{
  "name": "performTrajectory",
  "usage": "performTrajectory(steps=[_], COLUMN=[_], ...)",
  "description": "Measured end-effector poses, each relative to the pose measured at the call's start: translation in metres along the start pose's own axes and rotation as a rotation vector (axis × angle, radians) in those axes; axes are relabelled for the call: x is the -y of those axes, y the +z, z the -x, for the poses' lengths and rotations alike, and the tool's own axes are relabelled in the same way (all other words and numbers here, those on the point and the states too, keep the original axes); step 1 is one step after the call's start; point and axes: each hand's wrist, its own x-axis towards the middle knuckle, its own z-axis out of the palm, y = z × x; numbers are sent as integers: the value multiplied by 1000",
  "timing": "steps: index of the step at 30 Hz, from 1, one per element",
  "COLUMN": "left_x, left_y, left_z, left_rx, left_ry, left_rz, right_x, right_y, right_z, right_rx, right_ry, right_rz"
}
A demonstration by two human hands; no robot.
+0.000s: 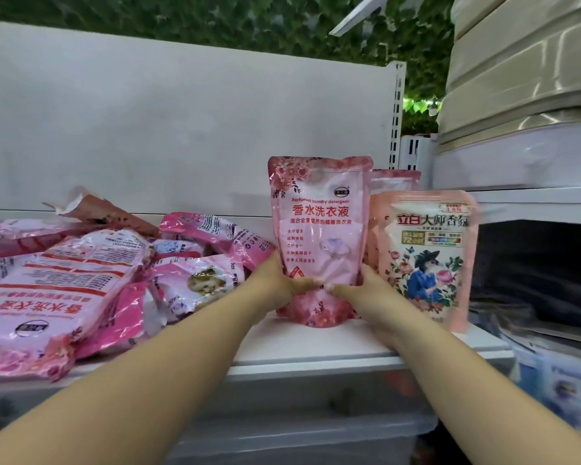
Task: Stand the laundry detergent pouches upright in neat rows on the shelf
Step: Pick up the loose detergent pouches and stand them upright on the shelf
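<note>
A pink detergent pouch (319, 229) with red lettering stands upright on the white shelf (316, 347). My left hand (279, 280) grips its lower left side and my right hand (359, 292) grips its lower right side, thumbs across the front. To its right a peach floral pouch (426, 256) stands upright. Behind that one, the top of another pink pouch (396, 179) shows. On the left of the shelf a heap of pink pouches (81, 286) lies flat, overlapping each other.
A white back panel (182, 135) closes the shelf behind. A slotted upright (396, 115) marks its right end. Beyond it lie stacked beige packages (524, 78) and a dark shelf bay (534, 270). Clear plastic bins (299, 431) sit below the shelf edge.
</note>
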Motion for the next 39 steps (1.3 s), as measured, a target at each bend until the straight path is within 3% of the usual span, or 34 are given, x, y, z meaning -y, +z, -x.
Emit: performTrajectory(steps=[9,16,21,24,27,30,35,39], left_x=[10,13,-10,-21,-14,6,26,39], left_y=[11,-1,-15,-41,-72,-93,-114,-114], left_z=[-30,-19,21,61,101,133,148,144], left_rx=[-129,-88,-69,-221,-395,-518,-484,-489], left_ry=[45,-30,35,162,205,213,-244,-228], left_rz=[-169,-152,-558,-819,-953,-1235,-1333,-1323], right_x=[1,-5,-3,4,22,40,50,41], right_y=[6,6,8,11,25,53,103,122], right_z=[-27,-19,-9,14,36,33,-9,-31], right_rx=[-120,-157,-143,-178,-204,-69,206,250], right_ry=[63,12,79,-123,-397,-455,-131,-52], right_rz=[123,286,620,863,828,738,580,411])
